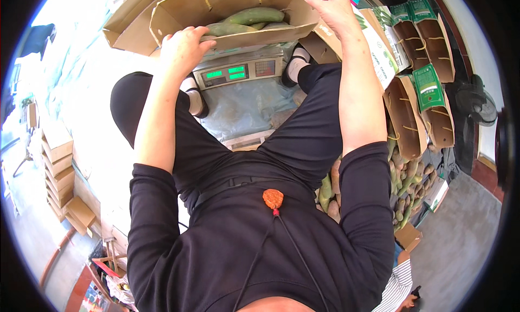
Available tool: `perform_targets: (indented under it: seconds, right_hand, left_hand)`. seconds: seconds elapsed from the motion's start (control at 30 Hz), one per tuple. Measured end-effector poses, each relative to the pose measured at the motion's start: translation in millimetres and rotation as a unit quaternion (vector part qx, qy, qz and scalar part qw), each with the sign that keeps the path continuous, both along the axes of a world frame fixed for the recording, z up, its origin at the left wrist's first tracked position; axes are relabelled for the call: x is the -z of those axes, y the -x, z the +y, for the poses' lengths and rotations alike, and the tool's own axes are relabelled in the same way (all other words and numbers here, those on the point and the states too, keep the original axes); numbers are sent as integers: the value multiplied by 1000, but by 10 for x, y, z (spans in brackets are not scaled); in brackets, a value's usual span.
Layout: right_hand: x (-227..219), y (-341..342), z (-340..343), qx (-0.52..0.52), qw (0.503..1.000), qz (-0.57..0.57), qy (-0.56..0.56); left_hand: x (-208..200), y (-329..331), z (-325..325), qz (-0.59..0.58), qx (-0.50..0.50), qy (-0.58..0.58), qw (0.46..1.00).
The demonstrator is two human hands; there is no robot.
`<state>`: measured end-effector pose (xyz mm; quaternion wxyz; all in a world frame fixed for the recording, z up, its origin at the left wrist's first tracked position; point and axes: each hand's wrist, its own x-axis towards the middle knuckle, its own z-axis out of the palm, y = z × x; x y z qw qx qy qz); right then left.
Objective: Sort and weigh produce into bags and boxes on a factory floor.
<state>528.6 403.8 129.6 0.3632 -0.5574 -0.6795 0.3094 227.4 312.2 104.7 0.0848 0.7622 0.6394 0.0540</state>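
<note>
In front of me a brown cardboard box with yellow cord handles lies open on a scale with green lit displays. Several long green gourd-like vegetables lie inside it. My left hand is at the box's near left corner, its fingers bent over the rim, so it appears to grip the cardboard. Past the right end of the box, my right hand is raised with its fingers loosely bent and apart. Nothing shows between them.
Open cardboard gift boxes with green labels stand at the right, beside a black fan. More green and brownish long vegetables are piled below them. At the left is a stack of cartons. My feet flank the scale.
</note>
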Motion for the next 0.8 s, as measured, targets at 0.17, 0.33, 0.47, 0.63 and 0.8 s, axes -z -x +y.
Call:
perform_targets:
  seconds: [0.17,0.33,0.47,0.63,0.8]
  right_hand:
    - [46,-90,42,-13,1000,14,22]
    - [185,-203,140,32,999,-1,43]
    - [333,-368,282,66,993,-38,91]
    - [402,-506,293,125,983,-70,113]
    - [358,-241,296,144,974,-76,158]
  left_hand:
    - [-48,-12,17,-37,-14,13,999]
    - [-137,29,74,-230,-63,-78,968]
    - [-178,203,136,-326,-110,-119,931]
    - [-271,480,257,-426,-142,-89,889]
    - [-460,787,321,-400,-156,-27,903]
